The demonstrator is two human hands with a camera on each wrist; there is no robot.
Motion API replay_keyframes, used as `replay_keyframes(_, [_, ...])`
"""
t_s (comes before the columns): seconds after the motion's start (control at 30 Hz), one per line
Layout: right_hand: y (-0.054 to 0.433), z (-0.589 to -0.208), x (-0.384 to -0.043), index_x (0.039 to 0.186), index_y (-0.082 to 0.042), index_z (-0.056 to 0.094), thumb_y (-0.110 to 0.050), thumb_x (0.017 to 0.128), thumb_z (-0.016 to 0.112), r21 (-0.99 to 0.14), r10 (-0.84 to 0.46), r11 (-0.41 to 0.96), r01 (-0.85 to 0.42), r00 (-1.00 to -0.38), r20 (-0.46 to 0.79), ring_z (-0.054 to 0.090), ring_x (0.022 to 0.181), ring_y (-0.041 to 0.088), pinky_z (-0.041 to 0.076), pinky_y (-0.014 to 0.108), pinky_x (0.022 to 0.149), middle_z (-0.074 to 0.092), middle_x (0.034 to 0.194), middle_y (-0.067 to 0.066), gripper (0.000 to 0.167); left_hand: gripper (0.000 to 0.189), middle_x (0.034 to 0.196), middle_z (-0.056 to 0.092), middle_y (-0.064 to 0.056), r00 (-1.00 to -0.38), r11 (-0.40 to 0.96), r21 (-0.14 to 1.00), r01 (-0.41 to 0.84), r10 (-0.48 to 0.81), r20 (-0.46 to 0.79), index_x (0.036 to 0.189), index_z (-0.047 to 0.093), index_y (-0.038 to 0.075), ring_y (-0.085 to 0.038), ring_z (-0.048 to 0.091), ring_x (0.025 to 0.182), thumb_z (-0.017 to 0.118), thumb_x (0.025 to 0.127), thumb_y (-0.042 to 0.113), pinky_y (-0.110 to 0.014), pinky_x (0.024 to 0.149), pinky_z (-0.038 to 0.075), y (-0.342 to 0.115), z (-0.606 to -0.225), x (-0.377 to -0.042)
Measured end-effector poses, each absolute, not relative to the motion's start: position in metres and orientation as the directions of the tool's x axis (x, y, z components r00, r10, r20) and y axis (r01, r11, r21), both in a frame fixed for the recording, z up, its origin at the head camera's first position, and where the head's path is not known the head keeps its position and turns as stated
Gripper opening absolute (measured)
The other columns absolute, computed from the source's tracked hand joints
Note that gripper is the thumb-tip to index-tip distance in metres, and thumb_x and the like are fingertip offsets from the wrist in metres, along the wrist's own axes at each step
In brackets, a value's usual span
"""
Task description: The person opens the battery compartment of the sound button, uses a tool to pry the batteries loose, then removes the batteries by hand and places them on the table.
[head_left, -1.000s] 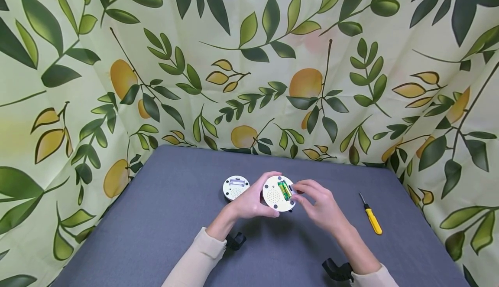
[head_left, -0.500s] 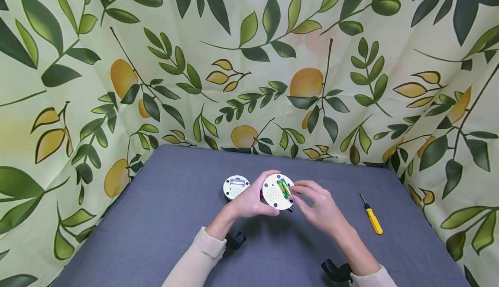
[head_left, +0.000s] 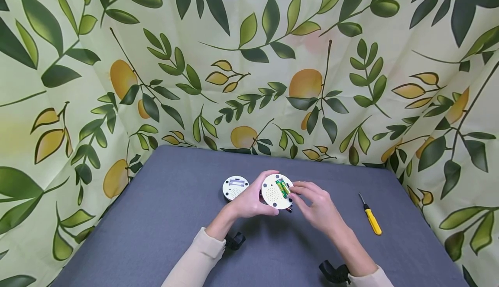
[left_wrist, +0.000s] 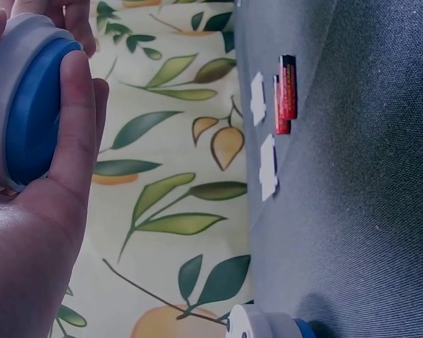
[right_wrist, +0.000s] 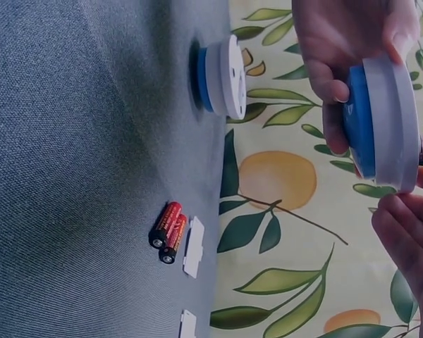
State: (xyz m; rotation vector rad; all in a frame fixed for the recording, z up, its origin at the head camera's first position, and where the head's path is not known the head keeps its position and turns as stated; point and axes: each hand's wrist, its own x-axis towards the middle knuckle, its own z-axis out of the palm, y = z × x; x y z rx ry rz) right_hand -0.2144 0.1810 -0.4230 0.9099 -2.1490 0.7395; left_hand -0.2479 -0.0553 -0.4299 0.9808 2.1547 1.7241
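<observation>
My left hand (head_left: 249, 200) grips a round white-and-blue device (head_left: 271, 195), its white underside turned up. That underside has dark feet, small speaker holes and a battery compartment with green batteries (head_left: 282, 189) in it. The blue side (left_wrist: 39, 113) lies against my left fingers in the left wrist view. With thumb and fingertips, my right hand (head_left: 317, 204) seems to pinch a battery at the compartment's right side; the fingertips hide part of it. The right wrist view shows right fingers (right_wrist: 402, 218) at the device's rim.
A second round device (head_left: 235, 186) lies on the grey table (head_left: 175, 183), its compartment uncovered. Two red batteries (right_wrist: 170, 229) lie beside white battery covers (right_wrist: 194, 246). A yellow-handled screwdriver (head_left: 373, 220) rests at right. Patterned cloth (head_left: 249, 74) stands behind the table.
The device has shifted slightly up and left. My right fingertips have moved a little left with it, staying at the compartment's edge. The left grip is unchanged.
</observation>
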Motion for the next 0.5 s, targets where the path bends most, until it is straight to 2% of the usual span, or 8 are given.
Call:
replay_keyframes(0.17, [0.1805, -0.4240, -0.2133, 0.098, -0.004, 0.078, 0.003, 0.072, 0.087, -0.239, -0.371, 0.593, -0.769, -0.524, 0.766, 0.070, 0.096, 0.023, 0.055, 0.031, 0.084, 0.075, 0.104, 0.008, 0.027, 0.097, 0.135, 0.051, -0.002, -0.758, 0.098, 0.926, 0.364, 0.609, 0.233, 0.154, 0.031, 0.025, -0.014, 0.057, 0.110, 0.085, 0.075, 0.012, -0.029, 0.096, 0.044, -0.0548, -0.4301, -0.2476])
replay_keyframes(0.33, [0.1786, -0.4249, -0.2111, 0.097, -0.004, 0.079, -0.001, 0.072, 0.090, -0.270, -0.354, 0.610, -0.745, -0.561, 0.748, 0.071, 0.098, 0.024, 0.054, 0.036, 0.089, 0.075, 0.106, 0.008, 0.028, 0.097, 0.134, 0.052, -0.003, -0.765, 0.109, 0.925, 0.363, 0.602, 0.229, 0.154, 0.031, 0.025, -0.014, 0.058, 0.107, 0.085, 0.075, 0.012, -0.029, 0.095, 0.043, -0.0543, -0.4298, -0.2470])
replay_keyframes(0.5, [0.1759, -0.4245, -0.2096, 0.097, -0.004, 0.079, -0.001, 0.073, 0.089, -0.295, -0.330, 0.624, -0.724, -0.586, 0.740, 0.072, 0.097, 0.023, 0.052, 0.028, 0.091, 0.076, 0.105, 0.008, 0.026, 0.096, 0.135, 0.052, -0.004, -0.770, 0.123, 0.920, 0.373, 0.594, 0.232, 0.154, 0.032, 0.024, -0.015, 0.057, 0.109, 0.086, 0.075, 0.013, -0.030, 0.097, 0.042, -0.0542, -0.4288, -0.2459])
